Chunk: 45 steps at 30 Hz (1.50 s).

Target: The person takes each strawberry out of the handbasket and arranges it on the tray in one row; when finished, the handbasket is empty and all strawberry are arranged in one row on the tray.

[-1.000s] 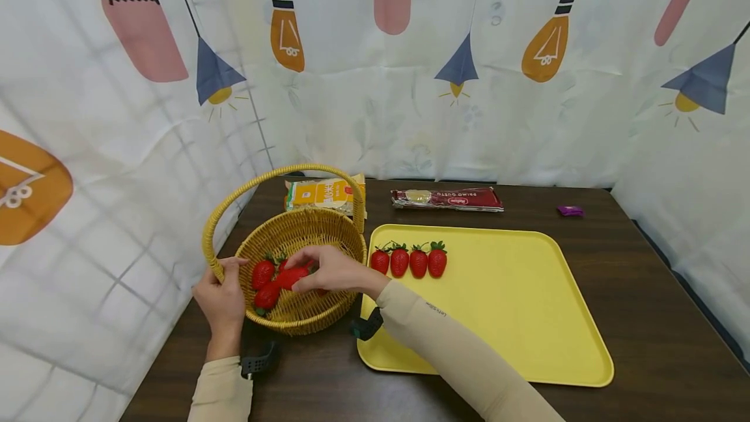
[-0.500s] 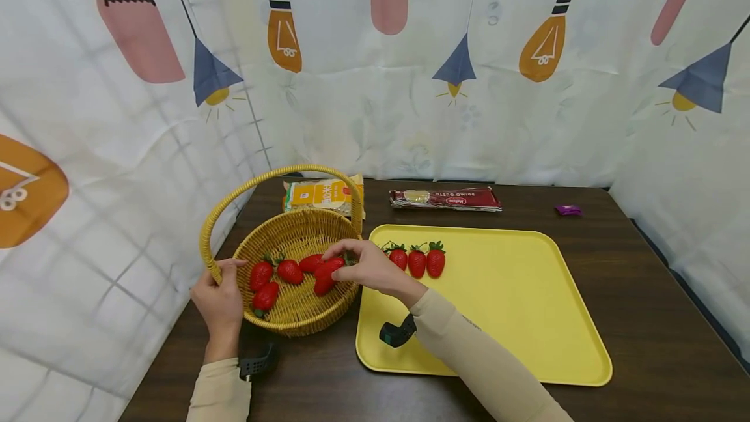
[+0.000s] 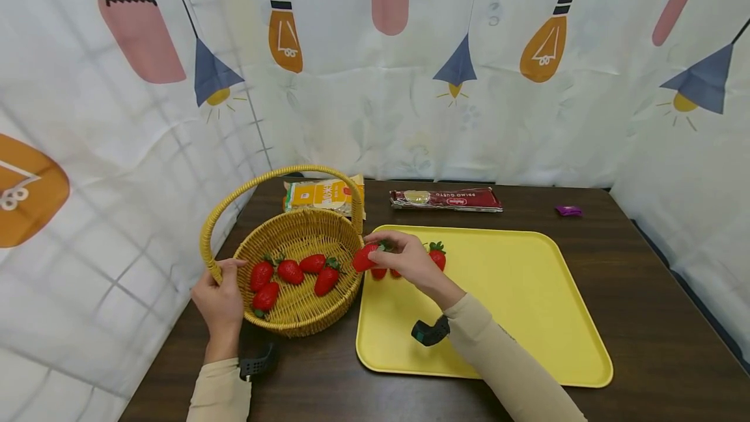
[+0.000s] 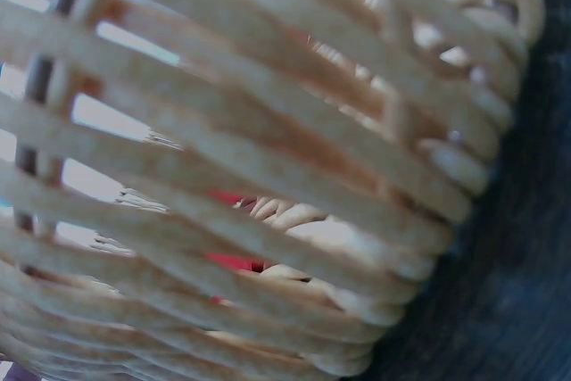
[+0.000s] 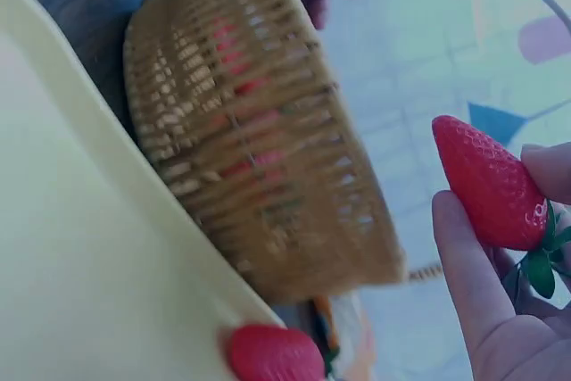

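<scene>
Red strawberry [image 3: 363, 258] pinched in our right hand [image 3: 410, 262] beside the basket [image 3: 301, 327]: we should squeeze lightly and clear the tray [image 3: 498, 311] while our left hand [image 3: 219, 297] grips the basket.

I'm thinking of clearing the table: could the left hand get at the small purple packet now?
Probably not: the left hand holds the basket, and the right hand and yellow tray lie between it and the purple packet at the back right.

The red packet [image 3: 436, 200] reads "PRIMO GUSTO", while the yellow packet [image 3: 319, 195] bears unclear characters.
</scene>
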Motion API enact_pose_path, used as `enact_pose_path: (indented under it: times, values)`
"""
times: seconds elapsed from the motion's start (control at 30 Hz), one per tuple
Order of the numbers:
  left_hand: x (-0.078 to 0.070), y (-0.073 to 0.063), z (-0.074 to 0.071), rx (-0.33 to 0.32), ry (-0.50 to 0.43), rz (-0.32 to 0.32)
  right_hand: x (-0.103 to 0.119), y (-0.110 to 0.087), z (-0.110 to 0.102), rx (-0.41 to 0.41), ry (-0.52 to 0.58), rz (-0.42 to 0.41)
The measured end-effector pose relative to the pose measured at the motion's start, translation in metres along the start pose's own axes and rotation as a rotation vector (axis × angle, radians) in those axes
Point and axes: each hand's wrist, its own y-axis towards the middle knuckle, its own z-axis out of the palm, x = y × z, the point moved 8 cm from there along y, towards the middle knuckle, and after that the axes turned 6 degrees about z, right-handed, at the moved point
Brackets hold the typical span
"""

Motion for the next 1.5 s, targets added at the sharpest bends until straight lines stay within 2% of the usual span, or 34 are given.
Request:
enact_pose_path:
  times: [0.03,0.2,0.4,0.6,0.77,0.9,1.13,1.33,1.5]
  values:
    - [-0.005,0.000,0.000,0.002,-0.005,0.000,-0.001,-0.001,-0.005,-0.006,0.015,0.006]
    - [-0.007,0.000,0.000,0.005,-0.010,0.002,-0.004,-0.008,-0.028,-0.049,0.095,0.033]
    - [-0.008,0.000,0.000,0.008,-0.011,-0.001,-0.009,-0.015,-0.056,-0.088,0.065,0.045]
    - [0.002,0.000,0.000,0.013,-0.005,-0.009,-0.015,-0.022,-0.081,-0.150,0.027,0.063]
    - [0.013,0.001,0.000,0.019,0.006,-0.017,-0.024,-0.025,-0.105,-0.213,0.091,0.055]
    - [0.008,0.001,0.000,0.018,-0.005,-0.016,-0.030,-0.028,-0.123,-0.254,0.129,0.051]
    - [-0.001,0.002,0.001,0.022,-0.031,-0.015,-0.044,-0.033,-0.158,-0.302,0.037,0.095]
    - [0.014,0.001,0.001,0.023,-0.009,-0.009,-0.061,-0.038,-0.182,-0.313,-0.002,0.165]
    - [0.026,0.000,0.001,0.016,0.007,-0.016,-0.075,-0.041,-0.193,-0.298,-0.055,0.229]
